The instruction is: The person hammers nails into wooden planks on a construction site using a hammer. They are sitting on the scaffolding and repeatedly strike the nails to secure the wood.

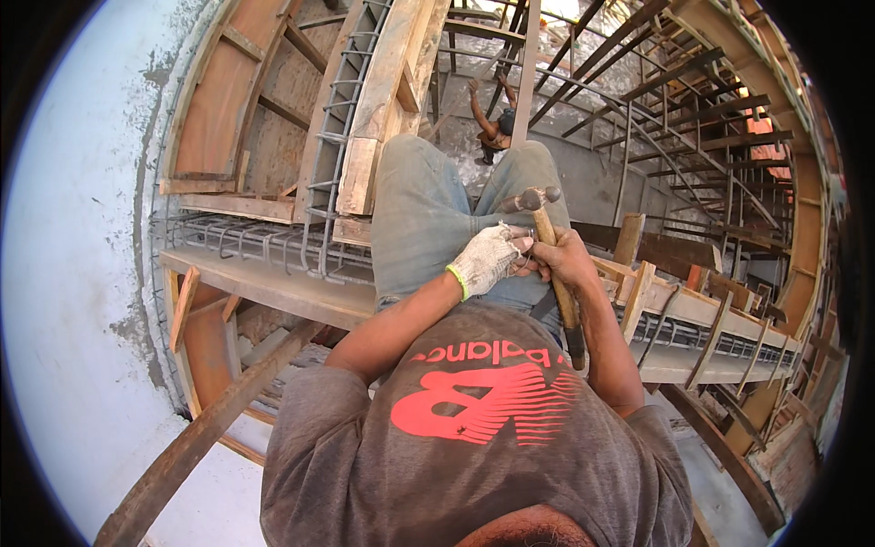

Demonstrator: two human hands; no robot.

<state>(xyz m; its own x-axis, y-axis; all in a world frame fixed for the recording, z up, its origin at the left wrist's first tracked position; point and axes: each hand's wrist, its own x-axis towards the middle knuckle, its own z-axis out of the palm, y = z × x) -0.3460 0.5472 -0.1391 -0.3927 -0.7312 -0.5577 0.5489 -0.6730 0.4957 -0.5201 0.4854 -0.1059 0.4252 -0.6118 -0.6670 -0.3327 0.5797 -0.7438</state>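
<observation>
My left hand (488, 258) wears a white knitted glove with a yellow-green cuff and rests in my lap, its fingers closed against my right hand. My right hand (563, 258) is bare and grips the wooden handle of a claw hammer (553, 258). The hammer's steel head points up near my knee and the dark handle end hangs down by my forearm. Something small may be pinched between the gloved fingers, but I cannot tell what. I sit in grey-blue trousers (421, 214) on a wooden formwork beam (273, 287).
Steel rebar cages (264, 239) lie in the wooden formwork to my left and right. A slanted timber prop (196, 438) rises at lower left beside a white plastered wall (68, 273). Far below, another person (495, 123) stands among scaffold poles (638, 100).
</observation>
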